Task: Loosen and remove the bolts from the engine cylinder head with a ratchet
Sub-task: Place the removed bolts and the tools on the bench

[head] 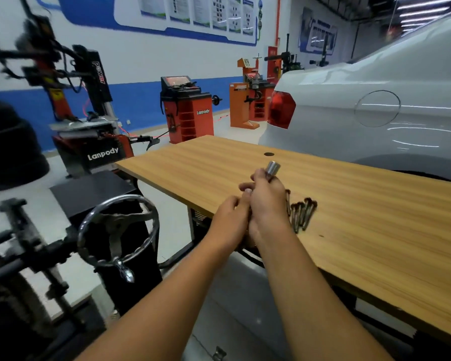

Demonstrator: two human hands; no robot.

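Both hands meet over the near corner of the wooden table (362,230). My right hand (267,201) grips a tool whose shiny metal socket (273,168) sticks up above the fingers; the rest of the tool is hidden in the hands. My left hand (231,217) is curled against the right hand's lower part, seemingly on the same tool. Several dark long bolts (301,212) lie side by side on the table just right of the hands. No cylinder head shows in this view.
An engine stand with a chrome hand wheel (117,230) is at the lower left. A black cabinet (94,188) stands beside the table. A white car (375,105) is parked behind the table. Orange workshop machines (188,110) line the far wall.
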